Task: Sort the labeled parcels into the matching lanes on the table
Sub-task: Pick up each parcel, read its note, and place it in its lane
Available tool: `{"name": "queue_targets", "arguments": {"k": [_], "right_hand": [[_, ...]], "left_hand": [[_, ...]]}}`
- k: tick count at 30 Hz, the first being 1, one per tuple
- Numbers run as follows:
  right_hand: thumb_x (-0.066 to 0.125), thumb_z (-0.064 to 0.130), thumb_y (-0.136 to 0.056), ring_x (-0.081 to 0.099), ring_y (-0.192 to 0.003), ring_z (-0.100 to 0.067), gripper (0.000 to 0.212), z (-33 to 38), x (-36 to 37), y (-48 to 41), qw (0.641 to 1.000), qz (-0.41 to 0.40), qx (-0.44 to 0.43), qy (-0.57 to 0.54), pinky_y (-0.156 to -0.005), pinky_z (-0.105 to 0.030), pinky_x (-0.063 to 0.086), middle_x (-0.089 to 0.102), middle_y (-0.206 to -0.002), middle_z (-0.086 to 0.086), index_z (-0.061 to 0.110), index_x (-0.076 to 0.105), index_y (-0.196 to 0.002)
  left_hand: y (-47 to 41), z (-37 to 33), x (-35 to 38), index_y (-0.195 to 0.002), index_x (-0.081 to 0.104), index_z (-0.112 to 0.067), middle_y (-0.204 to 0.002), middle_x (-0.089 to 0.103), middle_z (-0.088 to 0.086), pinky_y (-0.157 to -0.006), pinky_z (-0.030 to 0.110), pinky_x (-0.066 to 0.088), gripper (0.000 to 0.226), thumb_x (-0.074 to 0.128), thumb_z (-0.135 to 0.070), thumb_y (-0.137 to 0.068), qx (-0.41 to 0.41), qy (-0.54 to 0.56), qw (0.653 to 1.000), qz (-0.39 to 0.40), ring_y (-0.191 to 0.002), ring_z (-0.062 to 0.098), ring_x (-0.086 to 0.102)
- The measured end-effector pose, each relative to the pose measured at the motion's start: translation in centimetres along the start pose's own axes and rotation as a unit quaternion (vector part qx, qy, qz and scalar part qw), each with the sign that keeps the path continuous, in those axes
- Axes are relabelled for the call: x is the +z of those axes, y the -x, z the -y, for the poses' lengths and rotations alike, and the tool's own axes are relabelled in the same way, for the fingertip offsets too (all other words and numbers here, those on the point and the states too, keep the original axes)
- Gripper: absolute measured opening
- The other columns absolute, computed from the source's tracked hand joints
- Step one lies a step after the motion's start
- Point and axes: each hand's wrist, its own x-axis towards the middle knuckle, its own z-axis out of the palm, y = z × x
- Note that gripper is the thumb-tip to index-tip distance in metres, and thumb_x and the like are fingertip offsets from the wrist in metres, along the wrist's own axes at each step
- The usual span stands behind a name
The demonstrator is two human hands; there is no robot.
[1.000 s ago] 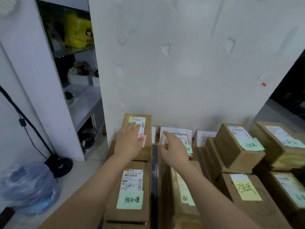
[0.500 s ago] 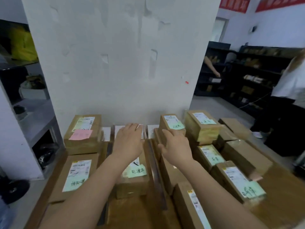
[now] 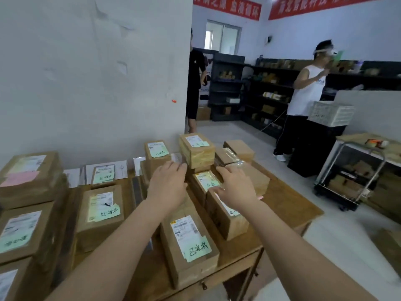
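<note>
Nearest, the near parcel [image 3: 191,242], bearing a green note, lies on the tabletop [image 3: 288,205]. Beyond it, my left hand [image 3: 167,185] and right hand [image 3: 235,189] hang palm-down over brown boxes, fingers straight and released, grasping nothing; whether they touch cardboard I cannot tell. The middle parcel [image 3: 206,181] lies between them. Farther off, stacked parcels [image 3: 197,148] stand near the wall [image 3: 86,83].

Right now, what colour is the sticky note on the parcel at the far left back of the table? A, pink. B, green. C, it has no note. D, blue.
A: the far-left back parcel carries a pink note on its top, below the white shipping label, while the notes on the parcels near it are green.
</note>
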Motion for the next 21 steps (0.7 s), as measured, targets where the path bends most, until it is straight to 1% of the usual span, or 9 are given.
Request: {"name": "queue_targets", "arguments": {"k": [3,5,9,12,16,19,21], "right_hand": [[0.057,0.041,-0.096,0.036,-0.139,-0.025,0.061,-3.0,-0.5,0.3,1.0,0.005,0.025,-0.005,-0.114,-0.044,0.035,0.039,-0.153,-0.003,0.025,0.034,-0.15],[0.057,0.039,-0.096,0.039,-0.137,-0.024,0.059,-5.0,-0.7,0.1,0.999,-0.001,0.036,-0.002,-0.112,-0.043,0.037,0.041,-0.151,-0.003,0.024,0.036,-0.149],[0.057,0.04,-0.095,0.037,-0.137,-0.025,0.058,-8.5,-0.5,-1.1,0.998,0.0,0.06,0.004,-0.112,-0.042,0.033,0.041,-0.15,-0.004,0.023,0.038,-0.147],[0.06,0.04,-0.093,0.037,-0.138,-0.025,0.06,-11.5,0.3,-2.9,0.997,-0.003,0.078,0.004,-0.113,-0.043,0.034,0.041,-0.15,-0.003,0.025,0.039,-0.147],[0.06,0.042,-0.093,0.039,-0.135,-0.026,0.062,-15.6,1.3,-6.3,0.995,0.015,0.098,0.02,-0.109,-0.044,0.039,0.044,-0.147,-0.004,0.027,0.036,-0.147],[0.06,0.042,-0.093,0.037,-0.138,-0.026,0.064,-18.3,2.4,-8.8,0.992,0.029,0.12,0.02,-0.112,-0.044,0.037,0.041,-0.15,-0.005,0.028,0.033,-0.15],[0.059,0.042,-0.093,0.034,-0.141,-0.026,0.065,-19.9,3.3,-10.1,0.99,0.041,0.134,0.019,-0.114,-0.045,0.035,0.038,-0.152,-0.004,0.029,0.032,-0.151]], "left_hand": [[-1.0,-2.7,1.0,-0.141,0.043,-0.021,-0.143,0.047,-0.002,-0.11,0.035,0.033,0.048,0.055,-0.03,-0.095,0.013,0.004,1.0,-0.005,-0.135,0.018,0.038],[-2.0,-4.2,2.0,-0.14,0.044,-0.021,-0.141,0.048,-0.002,-0.108,0.035,0.035,0.048,0.056,-0.029,-0.094,0.027,0.0,1.0,-0.001,-0.133,0.018,0.04],[-4.8,-6.6,4.4,-0.14,0.043,-0.021,-0.139,0.05,-0.002,-0.107,0.034,0.036,0.05,0.057,-0.029,-0.093,0.059,0.001,0.998,0.01,-0.13,0.018,0.042],[-7.4,-8.3,6.6,-0.141,0.043,-0.021,-0.14,0.049,-0.002,-0.109,0.035,0.034,0.052,0.059,-0.031,-0.092,0.07,0.016,0.997,0.013,-0.131,0.017,0.042],[-11.5,-10.6,9.7,-0.141,0.042,-0.02,-0.142,0.047,-0.001,-0.11,0.036,0.034,0.05,0.056,-0.033,-0.094,0.092,0.031,0.995,0.015,-0.134,0.018,0.039],[-14.7,-12.1,12.2,-0.14,0.044,-0.019,-0.141,0.048,0.0,-0.108,0.035,0.036,0.049,0.055,-0.035,-0.095,0.097,0.032,0.994,0.025,-0.133,0.019,0.04],[-16.7,-12.9,14.0,-0.138,0.046,-0.017,-0.139,0.05,0.001,-0.106,0.036,0.037,0.047,0.053,-0.036,-0.095,0.11,0.024,0.993,0.047,-0.13,0.02,0.04]]}}
